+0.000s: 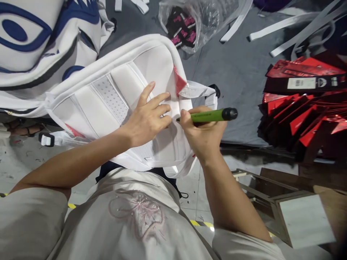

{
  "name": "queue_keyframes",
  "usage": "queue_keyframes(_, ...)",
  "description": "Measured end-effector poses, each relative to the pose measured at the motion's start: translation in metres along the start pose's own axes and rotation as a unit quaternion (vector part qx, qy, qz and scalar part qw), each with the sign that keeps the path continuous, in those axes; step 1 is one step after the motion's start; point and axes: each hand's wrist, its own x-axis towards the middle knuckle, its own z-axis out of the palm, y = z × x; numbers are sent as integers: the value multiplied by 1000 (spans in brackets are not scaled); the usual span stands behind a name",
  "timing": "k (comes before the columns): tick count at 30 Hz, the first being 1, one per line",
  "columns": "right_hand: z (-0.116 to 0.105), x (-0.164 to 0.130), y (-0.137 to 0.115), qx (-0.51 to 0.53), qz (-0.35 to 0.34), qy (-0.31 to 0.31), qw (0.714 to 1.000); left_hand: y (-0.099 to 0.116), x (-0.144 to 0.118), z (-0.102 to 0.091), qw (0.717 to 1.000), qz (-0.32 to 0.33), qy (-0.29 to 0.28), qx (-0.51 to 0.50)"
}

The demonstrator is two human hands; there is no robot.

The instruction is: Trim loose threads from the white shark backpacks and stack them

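Observation:
A white backpack (114,90) lies back-side up across the edge of a grey table (238,72), its padded panels and perforated mesh strip facing me. My left hand (148,117) presses flat on the pack's white back panel, fingers spread. Just to its right, my right hand (202,131) grips a green marker pen (210,115) with a black cap end. The pen's tip touches the white fabric beside my left fingertips. A red tag (179,81) sticks out near the pack's upper right corner.
Another white bag with blue printed patterns (40,39) lies at the upper left. A clear plastic bag of black and pink items (189,21) sits at the top. White straps (292,25) lie at the upper right, a stack of red and black cards (303,101) at the right. A wooden frame (284,202) stands at the lower right.

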Motion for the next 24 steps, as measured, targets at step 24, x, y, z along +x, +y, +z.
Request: queue_keyframes(24,-11,6,-2,-78,-64,-88,991,7,-4,4,982,74,63,164)
